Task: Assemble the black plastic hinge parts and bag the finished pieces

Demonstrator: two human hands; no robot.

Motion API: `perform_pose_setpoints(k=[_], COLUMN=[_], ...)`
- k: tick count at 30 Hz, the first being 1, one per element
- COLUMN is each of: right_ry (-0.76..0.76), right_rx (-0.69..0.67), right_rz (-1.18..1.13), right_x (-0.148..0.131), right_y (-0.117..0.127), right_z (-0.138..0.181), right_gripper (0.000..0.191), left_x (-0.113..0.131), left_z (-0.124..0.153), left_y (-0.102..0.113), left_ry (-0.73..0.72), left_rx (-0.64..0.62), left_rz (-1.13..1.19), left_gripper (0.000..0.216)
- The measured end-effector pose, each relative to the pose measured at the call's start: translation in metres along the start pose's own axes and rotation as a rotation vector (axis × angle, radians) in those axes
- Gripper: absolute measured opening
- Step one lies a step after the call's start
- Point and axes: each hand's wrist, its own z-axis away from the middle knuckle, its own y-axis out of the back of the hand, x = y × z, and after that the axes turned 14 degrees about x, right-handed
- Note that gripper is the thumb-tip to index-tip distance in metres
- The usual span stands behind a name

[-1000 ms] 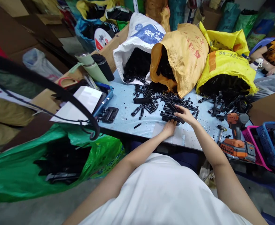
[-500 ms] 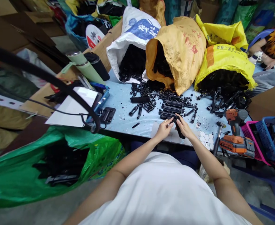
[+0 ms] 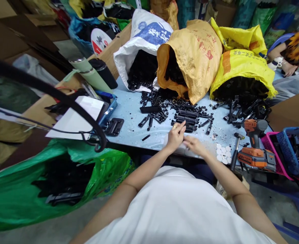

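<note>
My left hand (image 3: 175,137) is over the table's front edge, its fingers curled together beside a row of long black plastic parts (image 3: 187,119). Whatever it holds is hidden behind the fingers. Just right of it is my right hand (image 3: 195,145), slightly blurred, its fingertips pinched together close to the left palm. I cannot make out what is between them. Small black hinged pieces (image 3: 149,121) lie left of the row, and others (image 3: 208,126) lie to its right. A short black strip (image 3: 146,137) rests near the edge.
Behind the parts, a white sack (image 3: 139,44), an orange sack (image 3: 202,57) and a yellow sack (image 3: 243,64) lie open. At right are a hammer (image 3: 237,149), a cordless drill (image 3: 255,152) and baskets (image 3: 288,152). A green bag (image 3: 108,169) is at lower left; a co-worker's arm (image 3: 278,56) shows beyond.
The long black part that was between both hands is no longer visible. My hands have shifted: the left has turned upward, and the right has dropped lower with its fingers drawn together.
</note>
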Motion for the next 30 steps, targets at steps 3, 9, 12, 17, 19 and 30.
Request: perform_pose_setpoints(k=[3, 9, 12, 17, 19, 30], right_ry=[-0.116, -0.383, -0.344, -0.233, -0.204, -0.164], right_rx=[0.049, 0.435, 0.442, 0.306, 0.248, 0.329], right_rz=[-0.117, -0.495, -0.522, -0.425, -0.401, -0.342], right_x=[0.0, -0.01, -0.019, -0.015, -0.011, -0.016], right_y=[-0.02, 0.008, 0.015, 0.025, 0.031, 0.036], right_z=[0.008, -0.009, -0.015, -0.014, -0.014, -0.017], right_gripper=[0.056, 0.063, 0.066, 0.064, 0.062, 0.06], left_x=[0.007, 0.01, 0.011, 0.017, 0.02, 0.032], left_z=[-0.021, -0.01, 0.001, -0.003, -0.006, -0.013], left_y=[0.011, 0.017, 0.008, 0.012, 0.018, 0.015], left_ry=[-0.077, -0.116, -0.088, -0.084, -0.103, -0.154], left_rx=[0.056, -0.108, -0.12, -0.2, -0.259, -0.25], left_rz=[-0.031, 0.063, 0.092, -0.051, -0.111, -0.16], left_gripper=[0.039, 0.035, 0.034, 0.03, 0.029, 0.028])
